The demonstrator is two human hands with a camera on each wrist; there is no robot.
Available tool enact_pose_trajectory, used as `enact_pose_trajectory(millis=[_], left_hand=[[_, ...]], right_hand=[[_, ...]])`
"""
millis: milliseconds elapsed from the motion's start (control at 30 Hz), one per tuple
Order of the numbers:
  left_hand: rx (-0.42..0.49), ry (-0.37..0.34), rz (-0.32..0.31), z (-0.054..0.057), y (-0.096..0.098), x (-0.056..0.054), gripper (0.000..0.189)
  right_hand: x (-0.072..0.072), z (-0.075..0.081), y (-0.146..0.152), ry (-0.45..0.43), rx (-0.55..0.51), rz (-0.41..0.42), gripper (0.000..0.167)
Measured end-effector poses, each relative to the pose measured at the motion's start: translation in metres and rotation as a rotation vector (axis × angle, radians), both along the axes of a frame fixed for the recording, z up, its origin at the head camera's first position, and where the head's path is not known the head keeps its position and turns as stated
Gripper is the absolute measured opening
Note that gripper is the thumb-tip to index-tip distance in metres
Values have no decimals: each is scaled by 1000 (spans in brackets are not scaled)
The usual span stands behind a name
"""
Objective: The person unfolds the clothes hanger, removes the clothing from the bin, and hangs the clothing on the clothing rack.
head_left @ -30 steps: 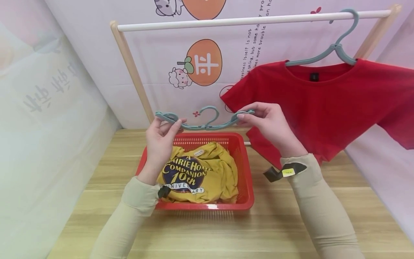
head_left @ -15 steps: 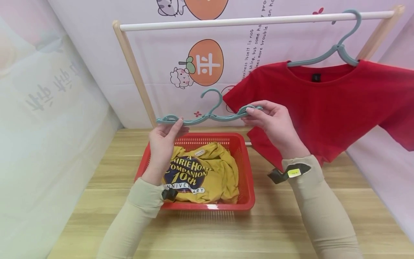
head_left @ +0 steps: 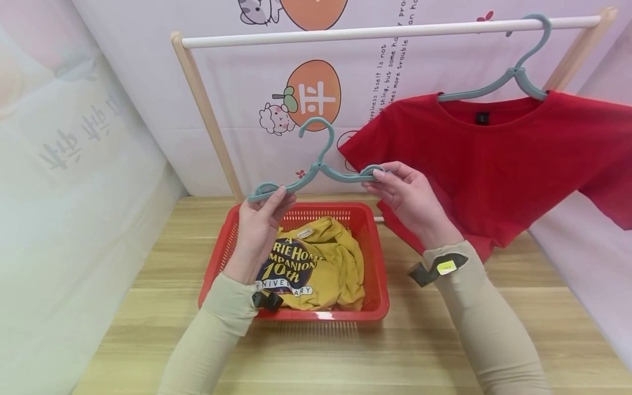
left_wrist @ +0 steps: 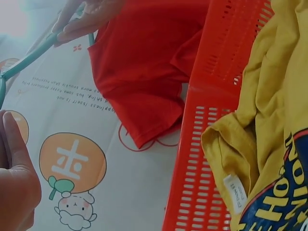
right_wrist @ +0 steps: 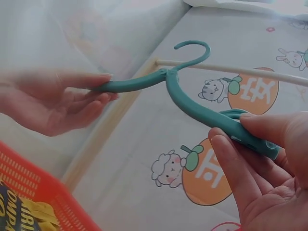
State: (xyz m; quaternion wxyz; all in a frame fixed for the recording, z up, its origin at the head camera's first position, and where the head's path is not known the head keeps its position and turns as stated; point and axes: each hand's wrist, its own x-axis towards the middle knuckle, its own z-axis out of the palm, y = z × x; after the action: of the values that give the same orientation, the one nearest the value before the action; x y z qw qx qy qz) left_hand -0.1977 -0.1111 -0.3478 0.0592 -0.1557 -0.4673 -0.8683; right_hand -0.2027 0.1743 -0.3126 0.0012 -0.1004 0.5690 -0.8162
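well, left hand: thumb and fingers pinching the left end of a green hanger.
right hand: clamped on its right end.
green hanger: in mid-air near the basket's far rim, hook upward.
red basket: on the wooden table, a crumpled yellow shirt inside.
white rail: red shirt hanging at its right.
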Motion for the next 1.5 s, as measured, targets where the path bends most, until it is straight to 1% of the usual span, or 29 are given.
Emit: enact_pose_trajectory(millis=[133, 200, 233, 267, 300, 433, 500, 533, 600, 700, 800, 900, 967, 1167, 1333, 1433, 1500], left_hand=[[40, -2, -8, 0, 3, 1, 7], [46, -5, 0, -1, 4, 1, 5], [46, -9, 4, -1, 4, 2, 5], [42, -12, 8, -2, 4, 2, 5], [33, -12, 14, -2, 3, 2, 6], [-15, 3, 29, -4, 0, 3, 9], [-42, 17, 33, -4, -1, 3, 9], [-54, 24, 36, -4, -2, 3, 9], [-76, 35, 42, -4, -4, 3, 8], [-104, 42, 47, -4, -5, 3, 10], [-117, 43, 52, -3, -6, 4, 13], [-107, 38, 58, -3, -7, 4, 11], [-95, 31, 62, -3, -8, 4, 7], [-63, 34, 72, -4, -11, 3, 8], [-39, 32, 87, -3, -16, 2, 3], [-3, 34, 100, -2, -21, -1, 3], [28, 43, 105, -2, -24, -3, 3]], right_hand=[[-1, -4, -2, -23, -46, 25, 32], [-2, -5, -3, -23, -18, 20, 31], [-2, -6, -2, -19, 19, 17, 31], [-2, -5, -2, -11, 76, 12, 32], [-2, -4, -1, 0, 155, 3, 33], [-1, 8, 6, 51, 561, -38, 38], [-2, 18, 9, 74, 732, -44, 39], [-3, 23, 11, 85, 800, -37, 38], [-4, 32, 13, 108, 896, -4, 36], [-6, 41, 15, 133, 973, 47, 31], [-7, 42, 15, 149, 968, 70, 27], [-7, 38, 14, 159, 919, 57, 27], [-7, 33, 13, 162, 884, 32, 27], [-8, 23, 13, 168, 752, -70, 32], [-8, 18, 17, 129, 660, -133, 40], [-8, 17, 22, 99, 618, -156, 45], [-7, 15, 25, 85, 612, -169, 46]])
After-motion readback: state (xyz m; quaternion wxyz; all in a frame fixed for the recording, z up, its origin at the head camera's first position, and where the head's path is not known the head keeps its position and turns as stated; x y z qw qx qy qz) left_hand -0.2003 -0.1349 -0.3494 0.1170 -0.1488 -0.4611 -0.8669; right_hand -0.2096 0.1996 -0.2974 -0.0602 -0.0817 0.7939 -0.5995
